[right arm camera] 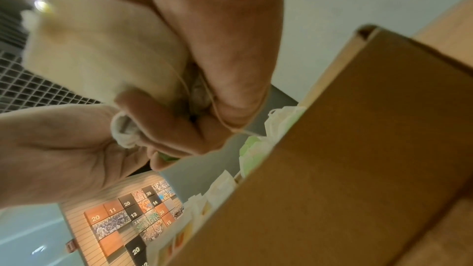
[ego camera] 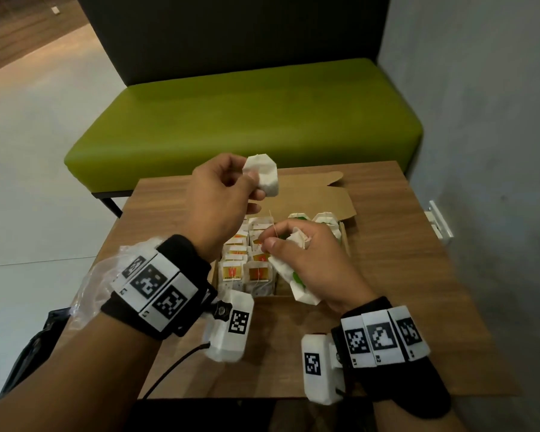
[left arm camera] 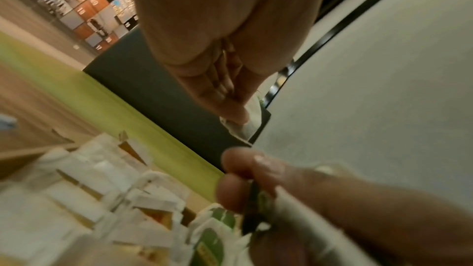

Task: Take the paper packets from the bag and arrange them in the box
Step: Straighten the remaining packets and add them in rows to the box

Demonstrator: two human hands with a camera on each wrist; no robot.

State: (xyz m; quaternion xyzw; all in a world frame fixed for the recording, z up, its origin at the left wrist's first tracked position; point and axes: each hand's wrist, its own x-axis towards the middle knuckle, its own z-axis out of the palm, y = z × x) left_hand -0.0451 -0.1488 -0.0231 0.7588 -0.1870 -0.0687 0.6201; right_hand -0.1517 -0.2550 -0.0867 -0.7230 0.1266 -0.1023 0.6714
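Now left hand (ego camera: 222, 194) pinches 1 packet (ego camera: 262, 174) above box (ego camera: 325, 201).

The head view looks down over the box (ego camera: 312, 198); both wrist views sit close beside it, tilted upward.

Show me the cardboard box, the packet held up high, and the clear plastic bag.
cardboard box (ego camera: 321, 198): head view, on its open lid.
packet (ego camera: 265, 177): head view, middle of the white paper.
plastic bag (ego camera: 88, 285): head view, crinkled film beside the left wrist.
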